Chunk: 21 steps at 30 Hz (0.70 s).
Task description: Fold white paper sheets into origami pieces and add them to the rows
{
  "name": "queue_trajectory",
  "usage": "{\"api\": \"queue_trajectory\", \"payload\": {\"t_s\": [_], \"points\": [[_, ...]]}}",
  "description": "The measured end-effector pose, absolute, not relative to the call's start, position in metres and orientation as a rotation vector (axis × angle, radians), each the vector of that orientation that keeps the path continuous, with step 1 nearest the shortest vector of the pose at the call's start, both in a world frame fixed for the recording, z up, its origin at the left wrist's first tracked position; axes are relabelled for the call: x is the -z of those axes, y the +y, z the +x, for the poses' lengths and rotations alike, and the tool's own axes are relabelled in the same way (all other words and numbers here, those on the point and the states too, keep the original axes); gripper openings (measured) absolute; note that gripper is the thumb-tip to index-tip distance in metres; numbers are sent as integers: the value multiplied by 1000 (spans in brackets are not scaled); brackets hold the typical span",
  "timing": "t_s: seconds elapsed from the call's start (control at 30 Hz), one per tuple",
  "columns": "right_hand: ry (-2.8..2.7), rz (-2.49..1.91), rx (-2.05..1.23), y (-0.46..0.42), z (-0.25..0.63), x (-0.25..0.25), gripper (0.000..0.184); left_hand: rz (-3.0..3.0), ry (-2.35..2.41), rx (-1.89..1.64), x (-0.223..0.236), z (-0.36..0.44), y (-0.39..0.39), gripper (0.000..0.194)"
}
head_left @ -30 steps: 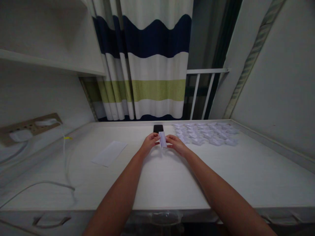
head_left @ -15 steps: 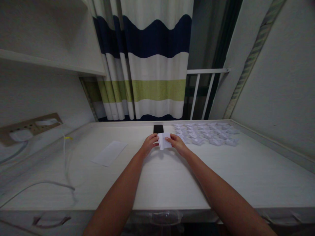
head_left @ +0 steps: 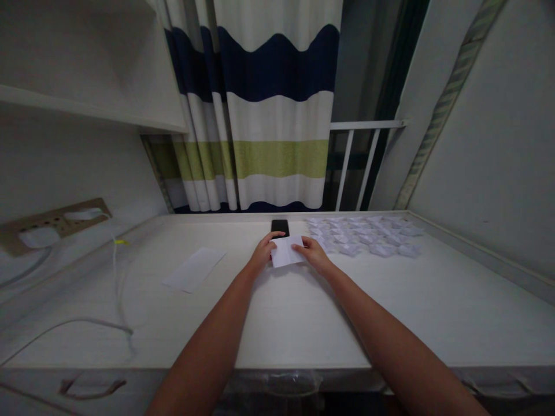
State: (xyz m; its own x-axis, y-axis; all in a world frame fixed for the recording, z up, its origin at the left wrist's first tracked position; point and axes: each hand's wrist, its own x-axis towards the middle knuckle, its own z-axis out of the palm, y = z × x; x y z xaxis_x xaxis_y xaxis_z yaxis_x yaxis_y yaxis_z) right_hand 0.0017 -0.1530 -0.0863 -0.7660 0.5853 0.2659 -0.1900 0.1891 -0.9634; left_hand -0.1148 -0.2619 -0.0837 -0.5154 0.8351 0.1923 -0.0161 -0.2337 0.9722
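White paper fills the middle of what we see: a small white folded sheet of paper (head_left: 287,251) held low over a pale wood-grain table (head_left: 295,312), between our two bare hands. Our left hand (head_left: 264,252) grips the sheet's left edge, fingers curled over the top and thumb tucked beneath. Our right hand (head_left: 312,254) pinches the sheet's right edge between thumb and fingers. Both forearms reach forward from the bottom of the view and meet at the paper. Just behind the sheet, a flat black rectangular phone (head_left: 280,226) lies on the table, its near end hidden by the paper and fingers. To the right of the hands, near them, a cluster of small white folded paper pieces (head_left: 364,234) sits in rough rows on the table, reaching toward the right wall. To the left, well apart from the hands, a flat white rectangular slip of paper (head_left: 193,268) lies alone. Farther left, a thin white cable (head_left: 116,271) trails across the table from a tan power strip (head_left: 52,222) fixed to the left wall. Behind the table hangs a curtain with white, navy and green bands (head_left: 273,110), and beside it stands a white metal railing (head_left: 359,162).
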Motion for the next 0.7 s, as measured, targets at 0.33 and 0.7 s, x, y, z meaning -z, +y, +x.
{"api": "queue_trajectory", "payload": {"t_s": [0.33,0.7], "points": [[-1878,-348,-1672,-156,2,86,30,1138,1709,-1866,79,-115,-264,15],[-1931,-309,-1700,-156,-3,92,37,1048,1728,-2022,76,-113,-264,20]]}}
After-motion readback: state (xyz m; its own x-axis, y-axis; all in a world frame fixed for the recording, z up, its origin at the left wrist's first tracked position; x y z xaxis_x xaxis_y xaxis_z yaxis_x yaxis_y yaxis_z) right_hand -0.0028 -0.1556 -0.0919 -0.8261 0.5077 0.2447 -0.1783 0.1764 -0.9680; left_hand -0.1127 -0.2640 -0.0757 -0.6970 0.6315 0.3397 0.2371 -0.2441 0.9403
